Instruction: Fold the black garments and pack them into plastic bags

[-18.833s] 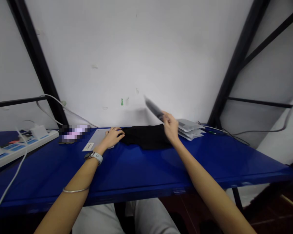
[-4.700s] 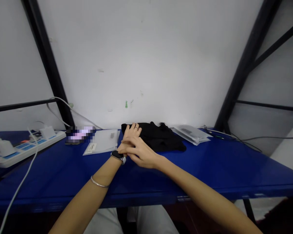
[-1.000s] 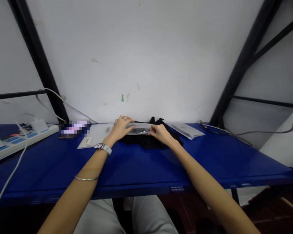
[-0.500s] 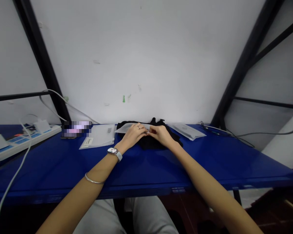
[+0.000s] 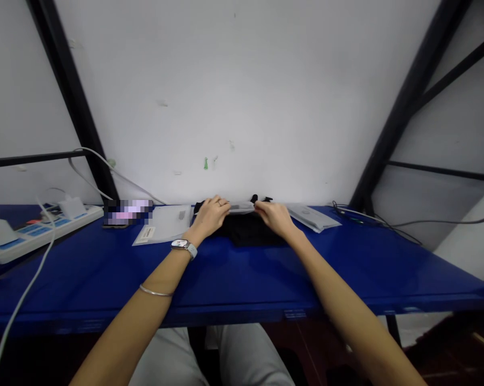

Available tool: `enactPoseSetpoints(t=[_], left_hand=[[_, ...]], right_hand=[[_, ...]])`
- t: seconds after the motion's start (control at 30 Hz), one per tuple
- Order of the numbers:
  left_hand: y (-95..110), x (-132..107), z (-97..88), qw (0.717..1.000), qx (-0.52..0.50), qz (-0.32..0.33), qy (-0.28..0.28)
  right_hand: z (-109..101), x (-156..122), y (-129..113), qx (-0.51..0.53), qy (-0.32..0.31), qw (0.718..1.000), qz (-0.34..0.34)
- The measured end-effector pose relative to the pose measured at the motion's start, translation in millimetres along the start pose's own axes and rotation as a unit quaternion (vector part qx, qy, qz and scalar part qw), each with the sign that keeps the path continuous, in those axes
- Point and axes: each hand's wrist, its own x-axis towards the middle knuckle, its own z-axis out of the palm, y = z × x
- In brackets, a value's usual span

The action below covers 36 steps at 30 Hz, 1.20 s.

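Between my hands is a translucent plastic bag (image 5: 242,208), held over a bundle of black cloth (image 5: 253,230) at the back of the blue table. My left hand (image 5: 213,216), with a ring on one finger, is closed on the bag's left part. On the other side, the fingers of my right hand (image 5: 273,216) pinch its right edge. The black cloth lies below and behind the bag, partly covered by it and by my hands. What the bag contains, if anything, I cannot make out.
Left of the cloth lies a flat translucent bag (image 5: 165,222) with a label. Another such bag (image 5: 312,217) lies to the right. A phone-like object (image 5: 127,213), partly blurred, and a white power strip (image 5: 44,233) with plugs are at the left. Cables (image 5: 370,217) lie at the right.
My hands have moved apart, the left one leftward and the right one rightward. The bag between them now shows as a narrow strip, and more black cloth is visible in front.
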Motion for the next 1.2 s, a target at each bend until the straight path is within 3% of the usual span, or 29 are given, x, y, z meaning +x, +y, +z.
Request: enactPoseSetpoints(t=[0.13, 0.23, 0.43, 0.5, 0.77, 1.0, 1.2], left_hand=[[-31, -11, -4.7, 0.997, 0.027, -0.066, -0.005], [-39, -14, -6.3, 0.996, 0.030, -0.081, 0.000], [-36, -12, -5.0, 0.995, 0.041, -0.085, 0.007], [-35, -11, -4.9, 0.996, 0.041, -0.081, 0.007], [-31, -8, -7.7, 0.997, 0.024, -0.066, 0.016], [-26, -6, -10.8, 0.998, 0.019, -0.063, 0.015], [-24, -5, -11.6, 0.998, 0.021, -0.047, 0.020]], right_hand=[[-1, -4, 23, -0.066, 0.015, 0.995, 0.074], [-2, -6, 27, -0.062, 0.022, 0.995, 0.077], [3, -2, 2, -0.031, 0.038, 0.994, -0.100], [8, -1, -5, -0.047, 0.033, 0.990, -0.125], [16, 0, -6, -0.089, 0.034, 0.993, -0.075], [12, -2, -15, -0.088, -0.003, 0.988, -0.129], [14, -1, -16, -0.123, -0.013, 0.988, -0.097]])
